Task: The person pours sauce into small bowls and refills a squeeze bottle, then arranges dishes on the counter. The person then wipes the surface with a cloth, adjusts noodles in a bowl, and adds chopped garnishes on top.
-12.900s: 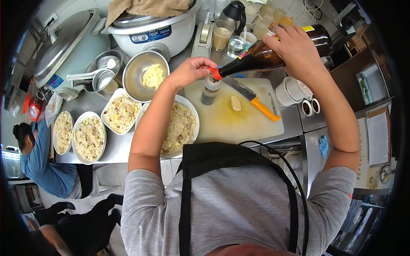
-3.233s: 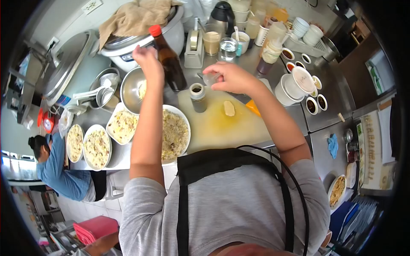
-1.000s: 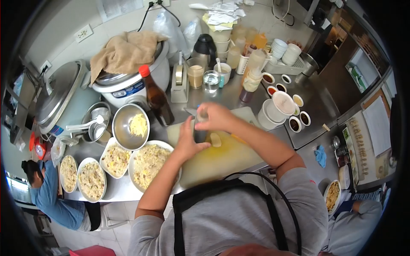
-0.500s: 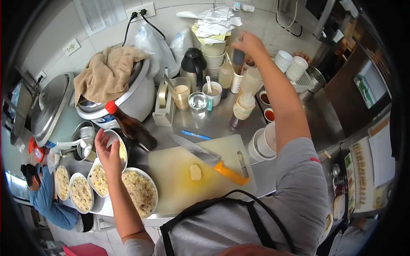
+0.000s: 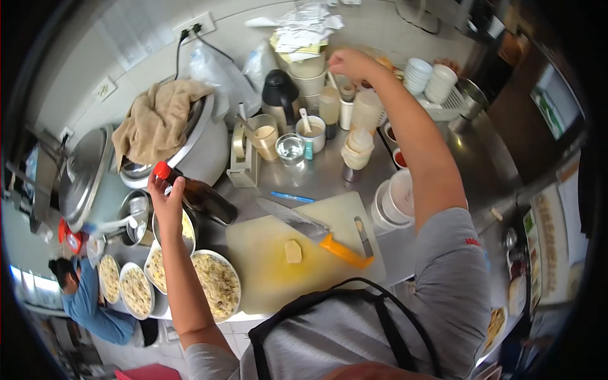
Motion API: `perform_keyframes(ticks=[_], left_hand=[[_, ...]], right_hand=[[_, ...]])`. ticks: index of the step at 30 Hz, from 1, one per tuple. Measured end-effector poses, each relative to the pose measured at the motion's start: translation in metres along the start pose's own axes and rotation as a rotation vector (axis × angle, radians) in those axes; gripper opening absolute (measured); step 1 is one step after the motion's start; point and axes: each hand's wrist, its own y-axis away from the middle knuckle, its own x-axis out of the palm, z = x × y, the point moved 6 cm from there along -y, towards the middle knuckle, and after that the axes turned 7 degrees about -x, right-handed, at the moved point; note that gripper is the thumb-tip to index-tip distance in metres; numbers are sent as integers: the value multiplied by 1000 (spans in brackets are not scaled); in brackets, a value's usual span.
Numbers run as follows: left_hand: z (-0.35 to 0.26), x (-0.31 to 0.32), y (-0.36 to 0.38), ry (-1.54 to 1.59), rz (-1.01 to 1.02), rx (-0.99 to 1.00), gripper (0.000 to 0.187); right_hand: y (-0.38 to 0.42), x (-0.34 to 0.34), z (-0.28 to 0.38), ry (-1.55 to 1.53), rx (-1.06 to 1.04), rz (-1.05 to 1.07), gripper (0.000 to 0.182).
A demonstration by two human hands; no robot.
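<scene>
My left hand (image 5: pixel 167 206) is at the neck of a dark glass bottle (image 5: pixel 206 201) with a red cap, thumb on one side and fingers on the other. The bottle leans over the counter in this wide view. At the back, my right hand (image 5: pixel 351 65) is curled with fingertips together above tall containers, including a grey-topped one (image 5: pixel 346 94). Whatever it may hold is hidden. Between my arms lie a cutting board (image 5: pixel 259 285), a small pale yellow piece (image 5: pixel 292 251), a knife with an orange handle (image 5: pixel 345 251) and a blue pen (image 5: pixel 292 197).
Plates of fried rice (image 5: pixel 216 285) line the left front edge beside a metal pot (image 5: pixel 134 218). Large cookers, one under a brown towel (image 5: pixel 161 123), stand behind. Cups, squeeze bottles (image 5: pixel 358 149) and white tubs (image 5: pixel 400 196) crowd the counter. A person in blue (image 5: pixel 101 310) is at far left.
My left hand has come from in front of the dark bottle to its neck. My right hand no longer visibly holds the dark container that was under it. The view has rotated slightly.
</scene>
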Motion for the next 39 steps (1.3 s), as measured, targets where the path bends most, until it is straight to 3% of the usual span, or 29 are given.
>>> perform_keyframes(ticks=[2,4,7,8,9,10,11,12,15,17,18,19,21,24,26,30,32,33,35,39], left_hand=[[9,5,-19,17,112,43,54],[15,7,-28,27,65,-3,43],[35,3,-57,-432,43,57,42],[53,1,-74,-348,-55,241,37],[37,7,-60,-145,-3,129,32],[21,13,-50,-150,3,143,29],[14,15,-44,-164,-17,177,28],[10,18,-41,15,-11,272,27],[-2,10,-40,-55,-11,361,28],[-48,0,-10,-140,-75,365,29],[-57,-5,-16,38,-62,393,31],[-80,-9,-1,31,-61,418,31],[-122,-24,24,120,-18,405,29],[-168,-35,75,432,69,399,22],[-183,-27,106,742,261,413,19],[-187,4,194,999,550,257,18],[-182,33,250,1065,763,75,19],[-183,44,284,1018,646,82,21],[-184,77,351,918,651,-22,24],[-198,135,465,922,870,45,18]], right_hand=[[40,-20,45,29,-64,-4,29],[92,-38,82,129,-59,-54,31],[196,-47,135,-62,31,-222,29],[236,-44,153,-95,19,-298,26],[276,-36,169,-198,122,-284,26],[313,-29,187,-309,198,-280,26],[354,-23,206,-375,239,-352,25],[393,-18,222,-446,252,-420,25],[503,1,254,-358,494,-508,24],[584,16,267,-328,642,-713,25],[625,28,275,-458,767,-839,23],[662,38,286,-591,887,-964,22],[719,39,319,-493,1063,-1153,17],[800,51,350,-313,1206,-1182,19],[847,49,370,-258,1305,-1203,21],[927,18,423,-98,1476,-1089,23],[976,26,441,-195,1361,-1369,20],[997,28,451,-170,1375,-1354,18],[1039,42,472,-210,1411,-1346,15],[1106,85,497,-440,1549,-1337,14]])
